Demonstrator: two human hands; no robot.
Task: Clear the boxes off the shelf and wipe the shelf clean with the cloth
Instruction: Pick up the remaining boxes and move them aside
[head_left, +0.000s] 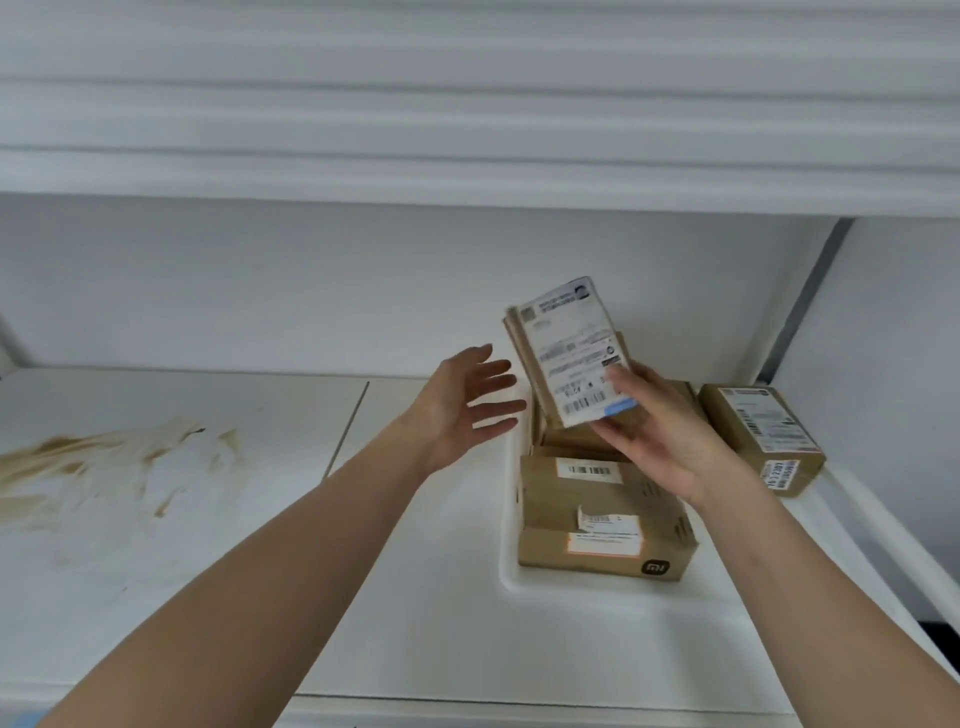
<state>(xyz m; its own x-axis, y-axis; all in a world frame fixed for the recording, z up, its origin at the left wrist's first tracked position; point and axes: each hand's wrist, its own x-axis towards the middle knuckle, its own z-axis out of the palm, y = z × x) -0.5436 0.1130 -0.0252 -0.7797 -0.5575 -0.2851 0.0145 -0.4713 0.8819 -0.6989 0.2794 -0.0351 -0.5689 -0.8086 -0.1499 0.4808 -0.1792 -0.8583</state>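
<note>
My right hand (657, 431) grips a small flat cardboard box (566, 353), thumb on its labelled face and fingers curled behind; the box is lifted clear of the shelf (426, 597) and tilted nearly upright. The white paper shipping label covers most of its face, with barcodes and a blue strip at the lower corner; print is blurred, not readable. Brown corrugated edge shows along the left side.

My left hand (467, 400) is open, fingers spread and straight, palm toward the box, just beside it and not touching.

Below the held box: a large cardboard box (602, 519) lies flat on the shelf, rectangular, matte brown, with a barcode sticker on top, an orange-edged label on the front and a small black logo at one corner. More cardboard sits behind it, partly hidden by my hand.

A small cardboard box (761, 439), labelled on top and end, rests on the shelf to the right, near the wall and apart from the large one.

Shelf surface: smooth, white, glossy. Brown smeared stain (114, 467) on the left section, streaky with feathered edges, well apart from the boxes.
</note>
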